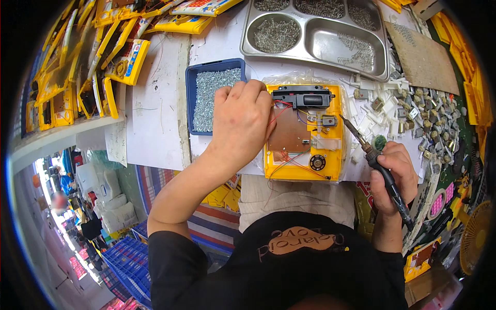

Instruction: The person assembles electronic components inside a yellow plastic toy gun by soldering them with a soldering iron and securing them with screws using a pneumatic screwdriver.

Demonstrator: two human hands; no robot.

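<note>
Right hand [404,176] wrapped round pointy black tool [373,157] near yellow case [289,173]. Left hand [242,123] by case's left side; cannot tell if it grips anything.

My black tee [281,276]: 2 big words + tiny txt round a tan patch [302,244], upside down from up here. Paper sheet [115,143] off table's L edge: faint writing, too sm. to read. Yellow casings [133,63], top L: colourful print, illegible. Olive item [365,209] nr my R thigh: red chars, partly hidden.
</note>
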